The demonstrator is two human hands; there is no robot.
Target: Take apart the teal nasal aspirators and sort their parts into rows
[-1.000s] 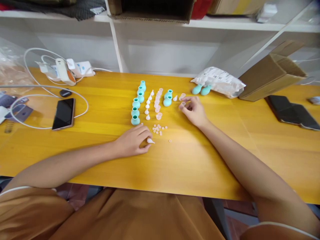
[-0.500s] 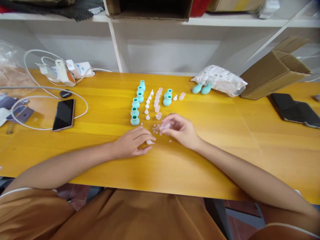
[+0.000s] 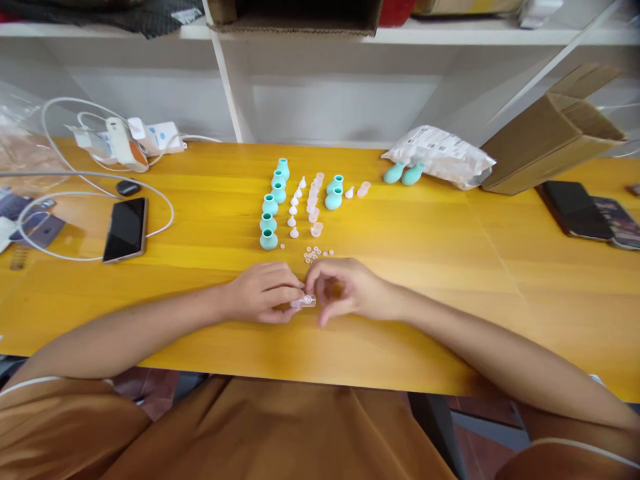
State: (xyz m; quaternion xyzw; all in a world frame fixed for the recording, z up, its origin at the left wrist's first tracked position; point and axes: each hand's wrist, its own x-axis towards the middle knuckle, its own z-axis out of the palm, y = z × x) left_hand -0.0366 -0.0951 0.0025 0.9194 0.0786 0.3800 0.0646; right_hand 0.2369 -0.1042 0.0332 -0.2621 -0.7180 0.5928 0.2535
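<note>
Pale pink clear plastic piece (image 3: 303,301) pinched between both hands, low over the near middle of the yellow wooden table (image 3: 450,267). Left hand (image 3: 260,292) closed on its left end with thumb and fingers; right hand (image 3: 345,290) curled, fingertips meeting the right end. Just beyond, loose scatter of tiny pink rings (image 3: 316,253). Farther back, a column of teal bulbs (image 3: 273,203), mouths up, contents not visible; beside it a line of small white nozzles (image 3: 294,212) and a line of pink cups (image 3: 314,203). Two more teal bulbs (image 3: 403,174) lying at the mouth of a printed plastic bag (image 3: 440,155). Open cardboard box (image 3: 550,137) at far right, inside unseen. Black phone (image 3: 125,229) at left, ringed by white cable (image 3: 90,183).
</note>
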